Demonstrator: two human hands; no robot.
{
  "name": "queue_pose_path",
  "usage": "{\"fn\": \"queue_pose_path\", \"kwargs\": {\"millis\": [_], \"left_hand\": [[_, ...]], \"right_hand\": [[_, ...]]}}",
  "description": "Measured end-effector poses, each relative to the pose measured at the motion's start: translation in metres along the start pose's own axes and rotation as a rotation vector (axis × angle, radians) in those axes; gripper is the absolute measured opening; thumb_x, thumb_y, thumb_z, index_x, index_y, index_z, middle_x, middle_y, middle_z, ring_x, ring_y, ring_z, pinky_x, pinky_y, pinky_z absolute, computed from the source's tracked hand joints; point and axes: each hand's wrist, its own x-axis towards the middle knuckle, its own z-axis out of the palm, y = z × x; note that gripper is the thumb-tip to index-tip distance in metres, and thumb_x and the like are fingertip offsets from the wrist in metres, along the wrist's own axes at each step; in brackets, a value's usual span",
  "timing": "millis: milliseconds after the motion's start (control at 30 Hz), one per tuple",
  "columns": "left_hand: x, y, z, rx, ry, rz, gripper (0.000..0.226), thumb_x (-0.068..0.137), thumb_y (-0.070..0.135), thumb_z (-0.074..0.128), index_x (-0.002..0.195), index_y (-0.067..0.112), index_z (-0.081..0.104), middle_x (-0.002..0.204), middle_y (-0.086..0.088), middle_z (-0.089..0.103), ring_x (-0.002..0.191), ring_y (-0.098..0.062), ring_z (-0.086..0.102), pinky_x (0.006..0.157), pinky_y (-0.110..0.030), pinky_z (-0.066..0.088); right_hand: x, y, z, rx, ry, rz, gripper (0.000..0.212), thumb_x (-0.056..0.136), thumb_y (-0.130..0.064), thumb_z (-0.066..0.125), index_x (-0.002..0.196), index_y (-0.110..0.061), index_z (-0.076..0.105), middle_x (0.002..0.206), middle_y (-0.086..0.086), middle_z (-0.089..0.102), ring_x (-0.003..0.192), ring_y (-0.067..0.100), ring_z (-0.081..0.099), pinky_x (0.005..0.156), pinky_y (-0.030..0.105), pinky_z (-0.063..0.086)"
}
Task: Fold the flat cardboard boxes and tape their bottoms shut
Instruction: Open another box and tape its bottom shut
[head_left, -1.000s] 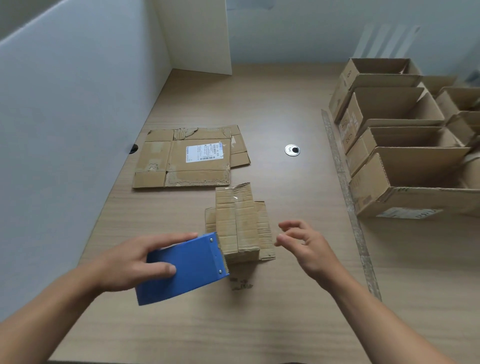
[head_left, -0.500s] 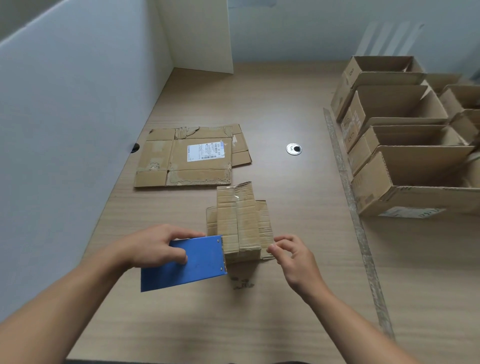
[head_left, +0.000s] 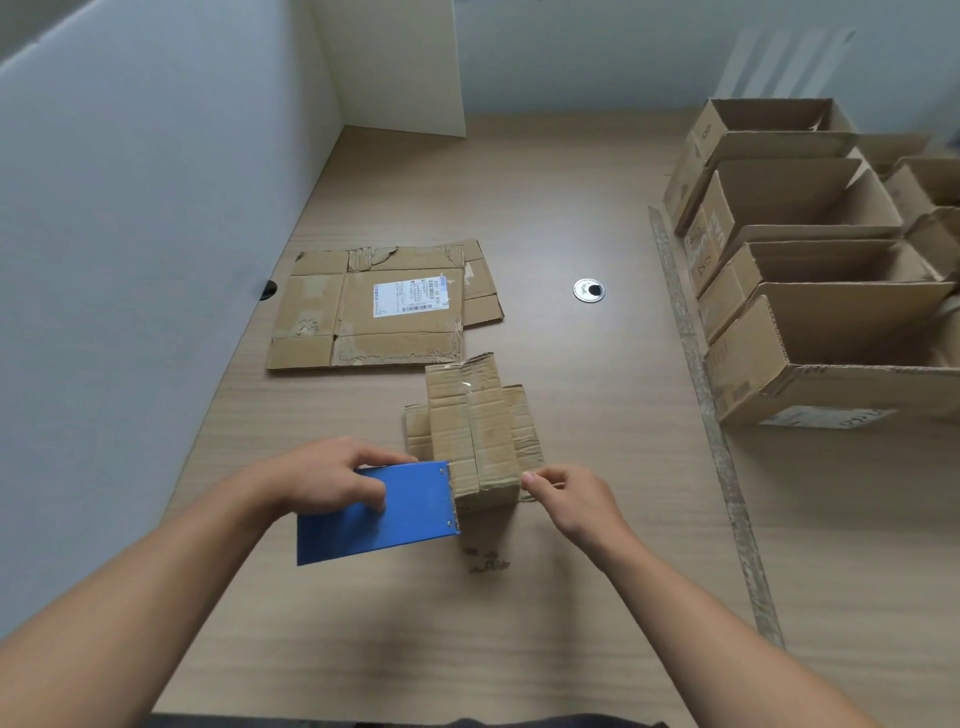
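bench (head_left: 571, 649), near to far. left hand (head_left: 332, 483): fingers wrapped round blue flat-sided tape dispenser (head_left: 379, 514), its edge butted against small brown cardboard box (head_left: 478, 436), likely to lay tape. right hand (head_left: 576, 499): fingertips pinch the box's near right corner, likely steadying it. box: centre, long axis 6 to 12 o'clock. flat labelled cardboard sheet (head_left: 384, 312): 11 o'clock. open folded cardboard boxes (head_left: 831, 338): 2 o'clock.

Label (head_left: 409, 297) on flat box (head_left: 322, 312) illegible

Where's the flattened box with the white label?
In the head view, the flattened box lies on the table, left of centre by the wall, just beyond the small box.
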Motion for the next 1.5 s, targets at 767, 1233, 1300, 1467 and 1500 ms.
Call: {"fn": "queue_pose_path", "kwargs": {"millis": [767, 1233, 1300, 1467, 1500], "left_hand": [[-0.002, -0.01, 0.008, -0.083, 0.05, 0.083, 0.059, 0.069, 0.036, 0.058, 0.113, 0.075, 0.051, 0.118, 0.027, 0.063, 0.105, -0.006, 0.06, 0.093, -0.035, 0.048], [-0.019, -0.06, 0.003, -0.097, 0.097, 0.119, 0.061, 0.064, 0.053, 0.057, 0.116, 0.082, 0.041, 0.134, 0.034, 0.052, 0.118, 0.003, 0.052, 0.103, -0.031, 0.043], [-0.019, -0.065, 0.002, -0.101, 0.092, 0.105, 0.06, 0.066, 0.05, 0.058, 0.117, 0.078, 0.044, 0.133, 0.033, 0.052, 0.116, 0.004, 0.052, 0.098, -0.025, 0.043], [-0.002, -0.059, 0.0, -0.041, 0.102, 0.059, 0.059, 0.068, 0.046, 0.054, 0.116, 0.076, 0.039, 0.131, 0.021, 0.055, 0.11, -0.007, 0.055, 0.097, -0.03, 0.046], [0.003, -0.058, 0.0, -0.027, 0.106, 0.061, 0.06, 0.068, 0.046, 0.053, 0.118, 0.075, 0.039, 0.132, 0.019, 0.056, 0.111, -0.009, 0.055, 0.098, -0.033, 0.046]], "right_hand": [[0.054, 0.02, -0.005, -0.587, 0.115, -1.162, 0.038, 0.092, -0.033, 0.065, 0.128, -0.04, 0.054, 0.138, 0.0, 0.056, 0.134, 0.025, 0.046, 0.077, 0.045, 0.057], [0.05, 0.014, -0.001, -0.434, 0.043, -1.028, 0.031, 0.091, -0.041, 0.058, 0.122, -0.041, 0.057, 0.134, 0.004, 0.058, 0.132, 0.025, 0.041, 0.104, 0.041, 0.041], [0.048, 0.013, -0.001, -0.427, 0.036, -1.016, 0.032, 0.09, -0.041, 0.06, 0.122, -0.041, 0.057, 0.134, 0.005, 0.059, 0.132, 0.026, 0.041, 0.103, 0.042, 0.041], [0.046, 0.011, -0.002, -0.436, 0.038, -1.017, 0.034, 0.089, -0.037, 0.062, 0.122, -0.041, 0.058, 0.133, 0.003, 0.058, 0.131, 0.028, 0.042, 0.101, 0.041, 0.043], [0.046, 0.01, -0.001, -0.441, 0.044, -1.023, 0.035, 0.087, -0.035, 0.063, 0.122, -0.04, 0.058, 0.132, 0.003, 0.058, 0.131, 0.028, 0.042, 0.101, 0.041, 0.042]]}}
